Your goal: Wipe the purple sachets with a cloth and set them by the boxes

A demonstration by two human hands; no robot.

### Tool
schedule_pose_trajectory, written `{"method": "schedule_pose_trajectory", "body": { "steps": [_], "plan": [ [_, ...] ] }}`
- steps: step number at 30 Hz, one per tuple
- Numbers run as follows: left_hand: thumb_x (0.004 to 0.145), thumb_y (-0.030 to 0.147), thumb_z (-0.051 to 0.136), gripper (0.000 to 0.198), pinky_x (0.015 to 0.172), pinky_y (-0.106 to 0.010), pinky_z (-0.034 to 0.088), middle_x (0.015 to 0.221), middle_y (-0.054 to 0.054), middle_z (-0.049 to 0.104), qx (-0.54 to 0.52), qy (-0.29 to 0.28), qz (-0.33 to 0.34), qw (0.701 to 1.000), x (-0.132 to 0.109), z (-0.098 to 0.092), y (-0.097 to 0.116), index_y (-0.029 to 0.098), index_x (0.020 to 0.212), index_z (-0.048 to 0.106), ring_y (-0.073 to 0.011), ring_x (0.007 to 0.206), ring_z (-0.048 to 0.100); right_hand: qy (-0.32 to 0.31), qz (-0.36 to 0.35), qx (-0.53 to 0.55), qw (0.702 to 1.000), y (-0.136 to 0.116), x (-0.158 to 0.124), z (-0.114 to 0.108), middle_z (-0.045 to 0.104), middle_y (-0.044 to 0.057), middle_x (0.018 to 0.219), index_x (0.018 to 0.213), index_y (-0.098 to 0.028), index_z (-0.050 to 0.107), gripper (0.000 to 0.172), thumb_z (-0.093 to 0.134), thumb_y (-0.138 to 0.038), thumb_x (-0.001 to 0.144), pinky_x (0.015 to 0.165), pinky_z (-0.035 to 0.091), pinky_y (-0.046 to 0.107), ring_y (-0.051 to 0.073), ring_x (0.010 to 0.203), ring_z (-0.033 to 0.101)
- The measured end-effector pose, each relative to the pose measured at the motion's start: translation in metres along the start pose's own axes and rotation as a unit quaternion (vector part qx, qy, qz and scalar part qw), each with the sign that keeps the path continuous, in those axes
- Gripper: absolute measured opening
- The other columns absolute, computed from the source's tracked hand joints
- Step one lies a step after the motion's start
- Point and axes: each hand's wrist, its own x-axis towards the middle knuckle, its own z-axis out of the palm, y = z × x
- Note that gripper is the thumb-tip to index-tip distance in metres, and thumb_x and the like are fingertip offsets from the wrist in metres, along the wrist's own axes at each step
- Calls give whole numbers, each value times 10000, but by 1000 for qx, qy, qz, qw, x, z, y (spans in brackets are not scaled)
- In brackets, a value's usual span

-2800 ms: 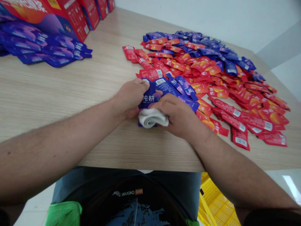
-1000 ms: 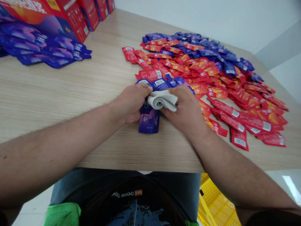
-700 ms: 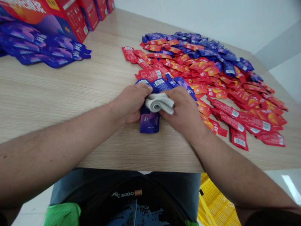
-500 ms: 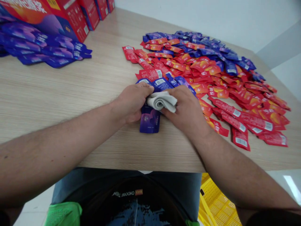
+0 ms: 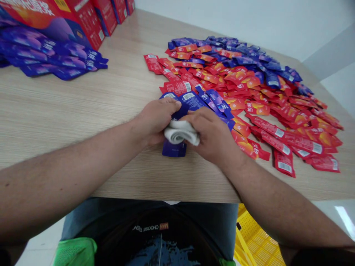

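Note:
A purple-blue sachet (image 5: 174, 150) is under my hands near the front of the table, its lower end pointing toward me. My left hand (image 5: 155, 120) is closed on the sachet's left side and upper part, thumb on top; its other fingers are partly hidden. In my right hand (image 5: 213, 133) is a rolled white cloth (image 5: 181, 133), which lies over the sachet's middle and hides it. Just beyond my hands are several more purple sachets (image 5: 191, 99), some with barcode labels facing up.
A wide heap of red-orange sachets (image 5: 238, 77) spreads to the right, with purple sachets (image 5: 249, 55) along its back. At the left, a stack of purple sachets (image 5: 55, 59) lies before red boxes (image 5: 88, 26). A yellow basket (image 5: 257, 236) stands below the table's front edge (image 5: 166, 197).
My right hand has drawn the white cloth down the sachet, toward me and slightly left. Its lower end is now more covered. My left hand has stayed nearly in place.

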Motion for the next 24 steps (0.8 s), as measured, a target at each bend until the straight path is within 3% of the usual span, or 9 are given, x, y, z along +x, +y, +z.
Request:
{"method": "schedule_pose_trajectory", "body": {
  "steps": [3,7,12,17,21,24],
  "plan": [
    [897,90,531,207,586,-207,428,623,31,513,5,-27,20,999,1,-1,0,191,716,539,-102,581,521,59,35,-28,997,1,0,-1,703,63,998,1097,-242,680,189,666,-251,909,880,540,415,257,993,635],
    [886,93,552,193,574,-205,429,627,29,533,29,-6,25,999,1,-2,1,186,717,548,-96,566,523,-36,-50,37,997,0,0,1,703,64,1012,1095,-233,685,182,656,-252,917,985,526,429,237,1000,647],
    [888,110,539,157,617,-218,479,626,23,570,2,3,20,1000,0,0,3,197,758,553,-134,664,637,7,-19,34,999,-2,0,1,696,52,1030,1107,-252,685,207,658,-218,904,973,530,420,238,1032,638],
    [907,139,511,88,571,-245,524,716,-27,693,-17,-20,0,1000,-1,2,4,192,855,557,-161,640,681,-134,-58,57,988,-11,-3,3,663,58,967,1093,-211,706,177,643,-243,931,858,538,357,201,911,632],
    [890,115,524,113,597,-229,559,703,-17,693,-53,-3,26,998,1,2,5,187,805,542,-139,626,684,-59,-28,55,996,-10,-3,5,677,65,991,1103,-211,701,185,655,-250,928,942,517,393,229,1007,624],
    [883,125,548,79,613,-234,575,713,-27,706,-60,5,11,998,0,3,6,187,838,567,-155,672,709,-105,-48,61,991,-9,-3,7,656,58,959,1106,-204,708,192,651,-250,929,838,531,359,206,908,616]
  ]
}}
